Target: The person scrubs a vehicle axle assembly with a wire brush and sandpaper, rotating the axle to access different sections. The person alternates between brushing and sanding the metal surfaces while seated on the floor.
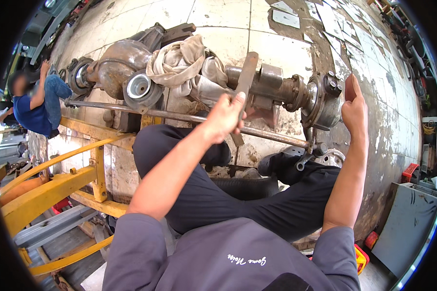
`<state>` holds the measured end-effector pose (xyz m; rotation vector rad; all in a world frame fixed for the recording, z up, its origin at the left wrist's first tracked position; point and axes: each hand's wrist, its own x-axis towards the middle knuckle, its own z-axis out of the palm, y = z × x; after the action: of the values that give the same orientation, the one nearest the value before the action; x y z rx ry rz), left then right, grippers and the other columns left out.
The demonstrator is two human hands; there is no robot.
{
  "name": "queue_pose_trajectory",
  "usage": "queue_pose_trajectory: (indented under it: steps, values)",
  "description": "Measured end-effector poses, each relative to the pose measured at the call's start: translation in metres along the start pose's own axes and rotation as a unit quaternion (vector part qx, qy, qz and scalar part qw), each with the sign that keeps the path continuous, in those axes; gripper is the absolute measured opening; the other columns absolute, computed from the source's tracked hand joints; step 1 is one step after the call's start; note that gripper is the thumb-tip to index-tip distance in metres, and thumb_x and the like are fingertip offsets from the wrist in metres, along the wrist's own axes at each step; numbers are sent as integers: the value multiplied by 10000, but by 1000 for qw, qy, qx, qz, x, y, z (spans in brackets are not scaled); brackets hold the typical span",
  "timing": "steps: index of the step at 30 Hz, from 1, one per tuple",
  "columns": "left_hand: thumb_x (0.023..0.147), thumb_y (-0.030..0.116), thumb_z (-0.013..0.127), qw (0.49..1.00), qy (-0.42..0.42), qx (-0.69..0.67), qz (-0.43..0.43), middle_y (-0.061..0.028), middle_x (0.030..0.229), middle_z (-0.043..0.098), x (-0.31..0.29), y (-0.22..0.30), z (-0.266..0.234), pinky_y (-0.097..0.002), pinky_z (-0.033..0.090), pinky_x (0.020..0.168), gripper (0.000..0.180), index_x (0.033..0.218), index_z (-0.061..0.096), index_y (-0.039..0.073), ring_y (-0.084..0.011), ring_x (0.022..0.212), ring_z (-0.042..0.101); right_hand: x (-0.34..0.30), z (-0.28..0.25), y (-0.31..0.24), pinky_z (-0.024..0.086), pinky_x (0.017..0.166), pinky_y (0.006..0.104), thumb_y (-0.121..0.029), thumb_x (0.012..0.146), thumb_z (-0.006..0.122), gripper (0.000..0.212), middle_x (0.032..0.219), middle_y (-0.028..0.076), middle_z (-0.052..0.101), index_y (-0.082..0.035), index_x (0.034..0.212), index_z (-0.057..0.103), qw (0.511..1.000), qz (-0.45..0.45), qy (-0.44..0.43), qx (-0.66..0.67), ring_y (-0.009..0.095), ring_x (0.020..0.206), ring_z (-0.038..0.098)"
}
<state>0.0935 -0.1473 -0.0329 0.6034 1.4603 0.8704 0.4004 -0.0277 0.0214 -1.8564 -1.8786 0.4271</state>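
Observation:
In my left hand [224,116] is a flat, rusty metal bar with a rounded end [248,70], my fingers wrapped around its lower part. It slants upward in front of a vehicle axle [269,83]. My right hand [356,112] grips a thin reddish-brown flat piece [350,88]; its exact kind I cannot make out. That hand is just right of the steering knuckle [321,103] at the axle's right end. A crumpled beige cloth [182,63] drapes over the axle beside the rounded differential housing [121,65]. A long tie rod [179,115] runs along the near side.
A yellow metal frame [53,196] stands at my left. Farther left, a person in blue [33,109] sits low. Broken tile pieces [285,18] lie at the far side. A grey metal box [407,228] and a red tool case [410,172] are at the right.

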Motion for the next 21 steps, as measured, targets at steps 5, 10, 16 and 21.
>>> queue_pose_trajectory:
  steps: [5,10,16,21]
  values:
    - [1025,477,425,996,0,-84,-14,-50,760,513,6,-17,37,-280,433,427,444,1070,394,37,-122,539,513,2,0,-21,422,1035,377,80,771,404,763,1314,168,607,-167,1492,393,999,27,-13,-24,331,1237,564]
    - [1026,501,412,995,22,-93,7,-29,794,517,24,-7,39,-264,421,458,423,1061,450,81,-102,570,493,2,-3,-14,430,1031,377,82,780,403,747,1330,181,593,-158,1487,403,1000,15,5,-8,306,1235,573]
    - [1038,478,388,979,76,-183,42,-16,756,521,-19,-18,16,-234,405,422,381,1020,462,105,-88,517,482,5,-5,-2,425,1040,387,84,780,404,745,1320,193,597,-159,1484,407,1000,-4,18,21,305,1238,570]
    - [1030,497,391,992,57,-109,30,-33,756,532,-29,-38,31,-238,401,396,390,1000,428,110,-92,508,501,3,-7,-8,424,1038,388,80,779,415,749,1317,200,595,-173,1483,411,1000,23,3,10,322,1238,565]
